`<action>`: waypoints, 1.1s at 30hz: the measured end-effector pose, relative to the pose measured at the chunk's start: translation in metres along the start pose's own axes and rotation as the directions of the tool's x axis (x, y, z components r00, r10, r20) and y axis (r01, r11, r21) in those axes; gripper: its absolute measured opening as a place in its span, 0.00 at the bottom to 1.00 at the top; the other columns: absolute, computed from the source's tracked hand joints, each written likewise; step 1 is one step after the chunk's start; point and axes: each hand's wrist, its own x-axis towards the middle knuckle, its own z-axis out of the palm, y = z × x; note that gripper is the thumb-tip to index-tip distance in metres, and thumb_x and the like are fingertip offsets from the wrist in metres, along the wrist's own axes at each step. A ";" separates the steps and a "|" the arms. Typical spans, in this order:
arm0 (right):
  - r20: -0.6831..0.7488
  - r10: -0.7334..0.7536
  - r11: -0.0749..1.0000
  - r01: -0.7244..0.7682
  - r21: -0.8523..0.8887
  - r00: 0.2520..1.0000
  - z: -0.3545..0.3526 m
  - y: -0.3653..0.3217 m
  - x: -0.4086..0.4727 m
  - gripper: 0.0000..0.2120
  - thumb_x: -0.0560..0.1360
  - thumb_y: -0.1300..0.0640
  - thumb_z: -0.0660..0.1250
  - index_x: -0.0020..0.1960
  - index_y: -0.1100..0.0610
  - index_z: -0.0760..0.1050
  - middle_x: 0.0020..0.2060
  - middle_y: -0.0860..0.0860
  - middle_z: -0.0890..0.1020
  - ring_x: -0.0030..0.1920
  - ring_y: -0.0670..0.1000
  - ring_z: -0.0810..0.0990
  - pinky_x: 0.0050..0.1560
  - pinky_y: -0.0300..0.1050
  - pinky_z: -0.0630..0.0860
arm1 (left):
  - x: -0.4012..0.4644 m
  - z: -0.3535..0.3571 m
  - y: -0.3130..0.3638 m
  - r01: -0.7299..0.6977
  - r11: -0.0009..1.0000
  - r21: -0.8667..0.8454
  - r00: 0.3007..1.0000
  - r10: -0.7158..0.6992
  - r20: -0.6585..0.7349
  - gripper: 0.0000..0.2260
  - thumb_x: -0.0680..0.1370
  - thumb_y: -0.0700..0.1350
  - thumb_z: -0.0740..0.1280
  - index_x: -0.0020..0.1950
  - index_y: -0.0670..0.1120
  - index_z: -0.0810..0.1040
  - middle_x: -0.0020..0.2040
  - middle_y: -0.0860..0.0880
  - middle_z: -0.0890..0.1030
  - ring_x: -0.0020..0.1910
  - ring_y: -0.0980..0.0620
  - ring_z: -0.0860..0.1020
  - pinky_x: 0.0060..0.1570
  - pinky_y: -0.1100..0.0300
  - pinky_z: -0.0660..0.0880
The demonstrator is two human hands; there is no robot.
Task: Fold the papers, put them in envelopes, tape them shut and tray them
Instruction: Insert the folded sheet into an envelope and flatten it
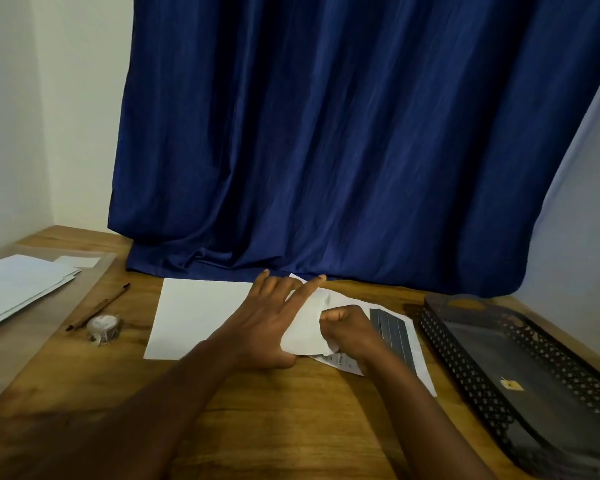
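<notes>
A folded white paper (303,329) lies at the middle of the wooden desk, over a printed sheet (400,341) with a dark block. My left hand (267,323) lies on the folded paper's left side with straight, spread fingers, thumb at its near edge. My right hand (349,327) is curled into a fist and pinches the paper's right edge. A blank white sheet (194,317) sits to the left, partly under my left hand. White envelopes (18,289) are stacked at the far left. A tape roll (103,327) stands left of the blank sheet.
A black perforated metal tray (520,382) runs along the right side of the desk (291,427), with a small yellow tag inside. A brown pen (97,308) lies beside the tape. A dark blue curtain (326,150) hangs behind, its hem resting on the desk.
</notes>
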 end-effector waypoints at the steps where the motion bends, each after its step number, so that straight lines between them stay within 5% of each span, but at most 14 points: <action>1: 0.000 -0.009 1.000 0.009 -0.021 1.000 0.002 -0.002 0.000 0.27 0.75 0.72 0.62 0.19 0.53 0.73 0.16 0.42 0.71 0.19 0.41 0.72 0.21 0.28 0.67 | 0.000 0.000 0.000 -0.004 1.000 0.001 1.000 0.004 0.002 0.58 0.66 0.61 0.74 0.80 0.61 0.33 0.77 0.51 0.61 0.75 0.48 0.60 0.79 0.41 0.45; 4: 0.001 -0.037 0.998 0.037 -0.056 0.999 0.005 -0.004 -0.001 0.21 0.76 0.70 0.61 0.27 0.56 0.71 0.19 0.44 0.70 0.21 0.41 0.70 0.23 0.29 0.67 | 0.000 -0.003 0.002 -0.010 1.000 0.010 1.000 0.010 0.012 0.58 0.66 0.60 0.75 0.79 0.62 0.32 0.77 0.51 0.61 0.75 0.48 0.60 0.79 0.41 0.44; 10: -0.045 -0.039 0.996 0.042 0.079 0.998 -0.004 -0.001 -0.015 0.15 0.80 0.59 0.67 0.36 0.51 0.82 0.24 0.38 0.80 0.30 0.43 0.81 0.27 0.29 0.73 | -0.001 -0.005 0.003 0.006 1.000 -0.030 0.998 -0.004 0.068 0.58 0.66 0.60 0.75 0.79 0.63 0.33 0.79 0.51 0.57 0.78 0.48 0.56 0.79 0.41 0.44; 14: -0.202 -0.151 0.983 0.169 0.077 0.968 -0.027 0.013 -0.048 0.07 0.78 0.49 0.70 0.43 0.43 0.85 0.38 0.30 0.83 0.45 0.44 0.83 0.45 0.38 0.81 | -0.001 -0.001 0.001 0.047 0.994 -0.097 0.988 -0.032 0.151 0.58 0.66 0.61 0.75 0.79 0.65 0.33 0.82 0.53 0.51 0.80 0.44 0.51 0.79 0.39 0.44; 17: -0.277 -0.120 0.973 0.169 0.158 0.953 -0.035 0.037 -0.075 0.08 0.78 0.54 0.70 0.44 0.46 0.86 0.41 0.41 0.87 0.43 0.46 0.85 0.38 0.36 0.80 | -0.002 0.004 0.001 0.072 0.985 -0.156 0.978 -0.039 0.203 0.58 0.64 0.63 0.75 0.77 0.69 0.33 0.82 0.56 0.46 0.81 0.44 0.48 0.78 0.39 0.49; 22: -0.182 -0.098 0.924 0.157 0.347 0.978 -0.021 0.063 -0.098 0.10 0.80 0.58 0.68 0.44 0.50 0.85 0.35 0.58 0.85 0.27 0.52 0.76 0.27 0.44 0.73 | -0.006 0.004 0.006 0.119 0.967 -0.227 0.958 -0.052 0.282 0.54 0.63 0.70 0.75 0.74 0.76 0.36 0.82 0.61 0.46 0.81 0.49 0.47 0.74 0.42 0.57; 33: -0.188 -0.230 0.915 0.278 0.291 0.955 -0.018 0.087 -0.095 0.07 0.79 0.57 0.70 0.44 0.51 0.86 0.31 0.55 0.84 0.28 0.49 0.74 0.27 0.43 0.70 | -0.064 -0.029 0.034 0.135 0.971 -0.197 0.904 -0.039 0.426 0.46 0.67 0.72 0.71 0.78 0.71 0.48 0.80 0.65 0.53 0.78 0.59 0.51 0.76 0.51 0.57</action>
